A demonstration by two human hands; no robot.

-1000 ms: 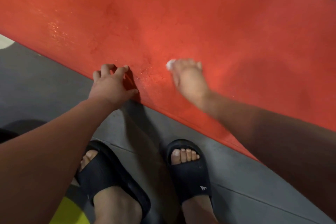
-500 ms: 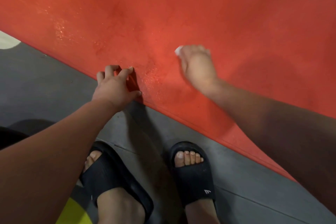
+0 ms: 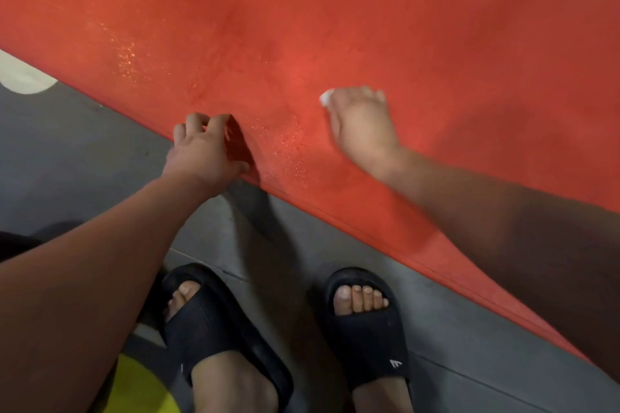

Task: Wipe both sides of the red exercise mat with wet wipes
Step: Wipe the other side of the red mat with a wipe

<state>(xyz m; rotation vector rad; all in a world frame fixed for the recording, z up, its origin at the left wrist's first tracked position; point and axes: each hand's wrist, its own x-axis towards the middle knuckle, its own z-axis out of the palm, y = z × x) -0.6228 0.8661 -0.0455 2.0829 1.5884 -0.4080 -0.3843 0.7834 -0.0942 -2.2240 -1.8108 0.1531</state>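
The red exercise mat lies flat on the grey floor and fills the upper part of the view, with wet droplets shining near its close edge. My right hand presses down on the mat, shut on a white wet wipe that peeks out at the fingertips. My left hand rests at the mat's near edge with its fingers curled on the red surface and the palm over the floor; it holds nothing loose.
The grey floor runs along the mat's near edge. My two feet in black slides stand just in front of the mat. A white patch shows at the left edge, and something yellow lies at the bottom.
My right hand with the wipe has slid farther up the mat, away from the near edge. My left hand stays at the mat's edge.
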